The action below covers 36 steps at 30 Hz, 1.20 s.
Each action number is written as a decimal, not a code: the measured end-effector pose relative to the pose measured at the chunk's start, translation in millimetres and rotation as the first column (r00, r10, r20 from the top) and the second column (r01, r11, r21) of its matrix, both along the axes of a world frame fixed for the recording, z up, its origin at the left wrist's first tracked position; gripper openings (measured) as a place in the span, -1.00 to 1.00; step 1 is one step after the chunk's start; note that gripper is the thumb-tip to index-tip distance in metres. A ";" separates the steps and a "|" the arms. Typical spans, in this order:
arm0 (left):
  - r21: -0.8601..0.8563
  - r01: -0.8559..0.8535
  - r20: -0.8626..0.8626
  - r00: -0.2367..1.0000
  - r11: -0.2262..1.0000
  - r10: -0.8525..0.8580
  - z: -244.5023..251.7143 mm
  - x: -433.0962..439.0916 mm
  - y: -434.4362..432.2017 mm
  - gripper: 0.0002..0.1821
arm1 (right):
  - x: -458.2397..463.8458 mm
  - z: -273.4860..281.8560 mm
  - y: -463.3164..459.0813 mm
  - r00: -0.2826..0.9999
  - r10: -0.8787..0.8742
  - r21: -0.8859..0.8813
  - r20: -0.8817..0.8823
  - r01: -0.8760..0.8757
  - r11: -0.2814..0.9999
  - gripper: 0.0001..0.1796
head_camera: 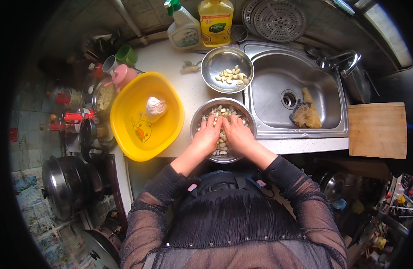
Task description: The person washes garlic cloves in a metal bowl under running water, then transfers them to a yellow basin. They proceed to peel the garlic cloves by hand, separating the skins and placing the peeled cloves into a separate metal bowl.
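Observation:
Both hands reach into a steel bowl (pixel 195 117) at the counter's front edge, filled with many garlic cloves (pixel 222 143). My left hand (pixel 208 134) rests on the cloves at the bowl's left side, and my right hand (pixel 238 134) on those at its right. The fingertips point away from me and nearly meet in the middle; whether any clove is pinched between them cannot be told. Just behind stands a second steel bowl (pixel 215 62) with a small heap of peeled garlic cloves (pixel 231 75). A yellow plastic basin (pixel 125 131) at the left holds a pale wrapped bundle (pixel 156 107).
To the right lies a steel sink (pixel 270 101) with a sponge-like scrubber (pixel 312 117) and a faucet (pixel 351 64). A wooden cutting board (pixel 377 131) is beyond it. A spray bottle (pixel 184 30) and yellow detergent bottle (pixel 216 25) stand behind. Cups, jars and bottles crowd the left.

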<state>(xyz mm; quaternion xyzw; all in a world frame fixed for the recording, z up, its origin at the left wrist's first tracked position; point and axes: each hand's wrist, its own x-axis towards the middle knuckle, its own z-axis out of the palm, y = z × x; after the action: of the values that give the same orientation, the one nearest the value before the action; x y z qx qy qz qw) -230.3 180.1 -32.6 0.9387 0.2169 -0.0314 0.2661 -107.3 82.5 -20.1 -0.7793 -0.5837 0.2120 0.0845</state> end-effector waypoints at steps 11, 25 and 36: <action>-0.599 -0.159 0.061 0.968 0.785 0.242 49.1 5.9 46.2 -0.64 | 31.4 43.7 -4.1 0.859 -0.003 0.264 -0.513 0.161 0.951 -0.52; -0.103 -0.067 0.012 0.998 0.992 0.068 -6.3 17.3 15.6 -0.31 | 6.8 -15.2 3.2 0.975 -0.164 0.048 -0.150 0.173 0.984 -0.23; -0.932 -0.150 -0.286 0.863 -0.329 0.416 20.5 3.9 39.5 -0.60 | 30.7 30.3 -11.1 0.504 -0.254 -0.040 -0.825 0.397 0.917 -0.49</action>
<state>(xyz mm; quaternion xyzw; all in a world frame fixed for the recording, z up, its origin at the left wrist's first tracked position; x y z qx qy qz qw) -226.5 219.5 -12.1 0.2800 0.3090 -0.0406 0.9080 -76.7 71.4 10.1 -0.6789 -0.3348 0.4811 0.4422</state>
